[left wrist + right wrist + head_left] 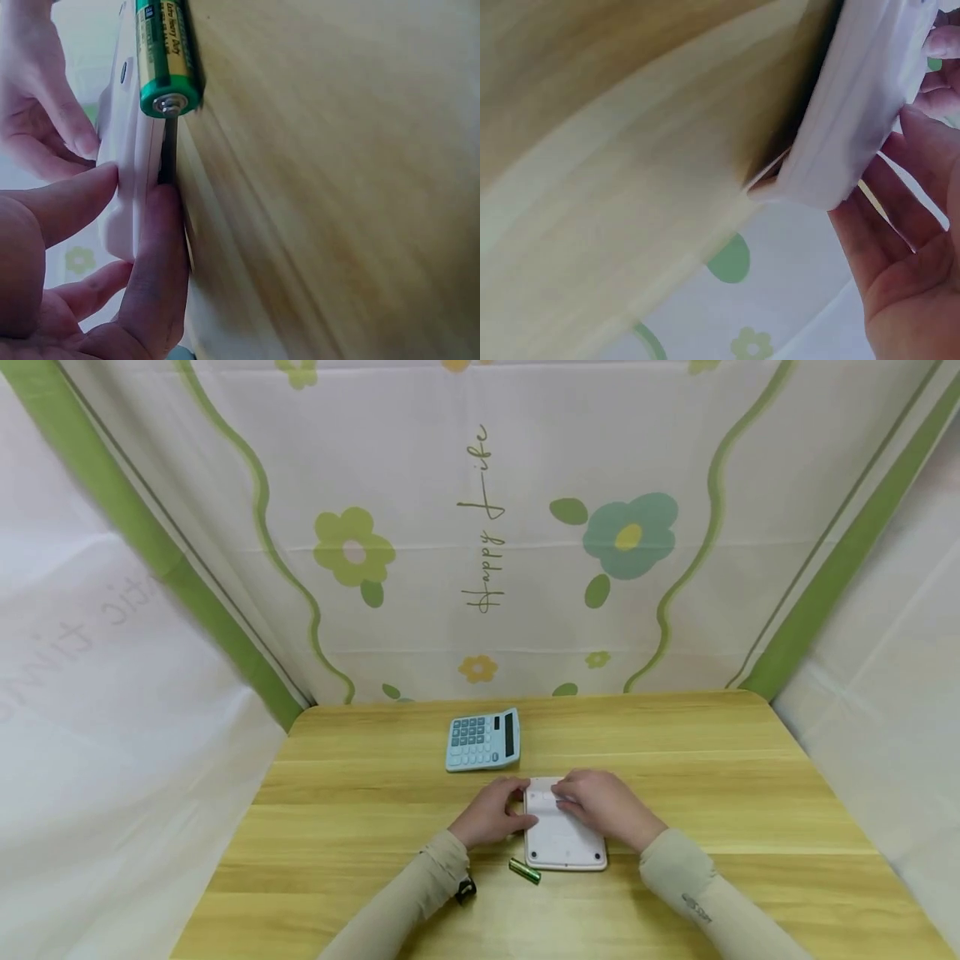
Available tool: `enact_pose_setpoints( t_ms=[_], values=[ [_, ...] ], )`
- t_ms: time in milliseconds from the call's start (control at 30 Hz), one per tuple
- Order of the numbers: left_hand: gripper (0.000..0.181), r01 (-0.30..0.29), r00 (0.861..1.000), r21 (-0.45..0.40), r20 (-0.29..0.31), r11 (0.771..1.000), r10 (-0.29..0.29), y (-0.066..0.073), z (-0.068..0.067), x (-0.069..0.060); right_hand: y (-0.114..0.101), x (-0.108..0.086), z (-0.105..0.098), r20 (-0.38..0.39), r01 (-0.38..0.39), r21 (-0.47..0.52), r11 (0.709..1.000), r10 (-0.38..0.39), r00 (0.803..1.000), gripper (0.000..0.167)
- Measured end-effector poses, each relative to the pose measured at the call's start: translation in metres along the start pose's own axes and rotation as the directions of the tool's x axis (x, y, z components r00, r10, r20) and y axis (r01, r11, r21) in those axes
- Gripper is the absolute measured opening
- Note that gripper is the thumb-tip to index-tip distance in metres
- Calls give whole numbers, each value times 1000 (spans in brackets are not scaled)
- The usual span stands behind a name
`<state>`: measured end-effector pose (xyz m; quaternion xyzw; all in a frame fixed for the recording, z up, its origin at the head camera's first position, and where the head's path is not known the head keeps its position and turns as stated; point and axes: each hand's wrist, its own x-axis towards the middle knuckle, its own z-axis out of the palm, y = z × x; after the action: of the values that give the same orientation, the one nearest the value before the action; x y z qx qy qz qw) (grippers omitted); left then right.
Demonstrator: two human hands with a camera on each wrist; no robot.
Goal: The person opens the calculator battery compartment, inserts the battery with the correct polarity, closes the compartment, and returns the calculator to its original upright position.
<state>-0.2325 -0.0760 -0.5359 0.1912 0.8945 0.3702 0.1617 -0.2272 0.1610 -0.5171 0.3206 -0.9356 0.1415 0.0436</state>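
A pale pinkish-white calculator (pixel 566 843) lies back up on the table, its key side hidden. My left hand (pixel 491 812) pinches its left edge, with the thumb on the back and a finger (pixel 156 262) at the lower side. The fingertips of my right hand (pixel 606 806) touch the upper part of the back, near a small panel there. Its fingers (pixel 870 240) stretch loosely past the end of the calculator; whether they pinch a small part is hidden. A green and gold battery (pixel 524 871) lies by the calculator's lower left corner, close to my left hand.
A light blue calculator (pixel 480 742) stands farther back on the wooden table (pixel 360 810), keys up. Behind the table's far edge hangs a flowered curtain (pixel 450 635), with more white cloth at both sides. A small black object (pixel 466 890) is next to my left sleeve.
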Motion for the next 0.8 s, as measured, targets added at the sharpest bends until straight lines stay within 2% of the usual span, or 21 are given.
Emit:
enact_pose_setpoints(
  t_ms=[200,333,467,800],
  values=[
    [58,-4,1000,-2,-22,1000,4,-1,0,0,-9,1,-1,20,41,-67,997,-39,999,16],
    [51,1,1000,-52,-13,999,-1,-2,-1,0,-14,1,-2,43,66,-87,994,-62,997,22],
    [49,8,1000,-102,-1,995,-8,-3,-1,1,-17,1,-3,58,62,-109,992,-56,997,23],
    [50,0,1000,-109,7,994,1,-9,1,5,-17,3,-3,81,49,-122,991,-39,996,24]
  ],
)
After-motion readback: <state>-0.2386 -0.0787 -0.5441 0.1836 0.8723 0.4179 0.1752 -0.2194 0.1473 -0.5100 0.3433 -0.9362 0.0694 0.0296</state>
